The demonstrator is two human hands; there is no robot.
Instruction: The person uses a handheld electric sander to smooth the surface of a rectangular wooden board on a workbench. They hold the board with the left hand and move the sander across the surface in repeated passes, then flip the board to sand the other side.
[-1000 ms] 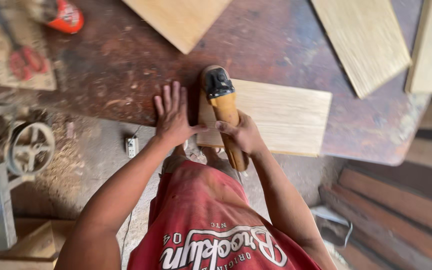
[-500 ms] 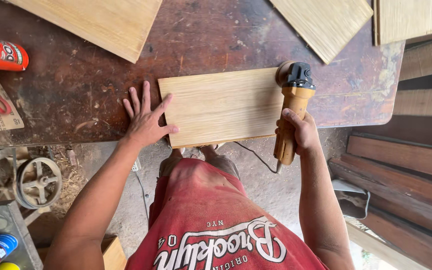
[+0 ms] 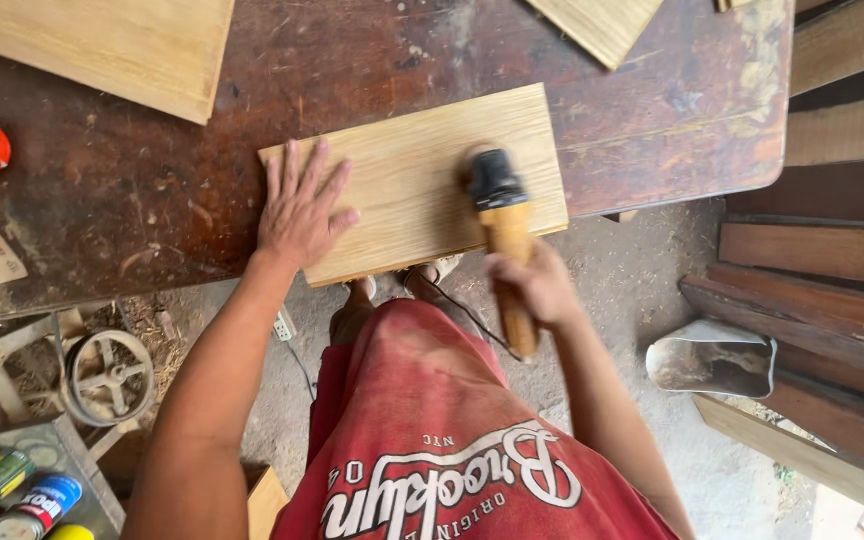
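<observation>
The left hand [image 3: 297,205] is lying flat on the near-left end of the light wooden panel [image 3: 417,180], fingers spread and open, palm pressing down. Nothing is gripped; the fingertips are pointing away from the body and reaching the panel's far-left corner.

The right hand [image 3: 537,285] is wrapping closed around the orange body of a handheld power sander [image 3: 502,225]. The tool's black head is sitting on the panel, ahead of the knuckles and well to the right of the left fingers. A cord is trailing back from the tool toward the body.

The panel is lying on the dark, worn table [image 3: 132,190], its near edge overhanging the table's edge just behind the left wrist.

Judgement on technique: the hold-down hand is doing its job only while pressure stays over the supported part, so the palm is better kept forward of the overhang. The head looks best kept flat, not tipped on an edge, with strokes along the grain. The spread fingers are worth keeping clear of the head's path, and the cord behind the right hand away from it.

Beyond the left fingers, a second pale board [image 3: 102,45] is lying on the table.
</observation>
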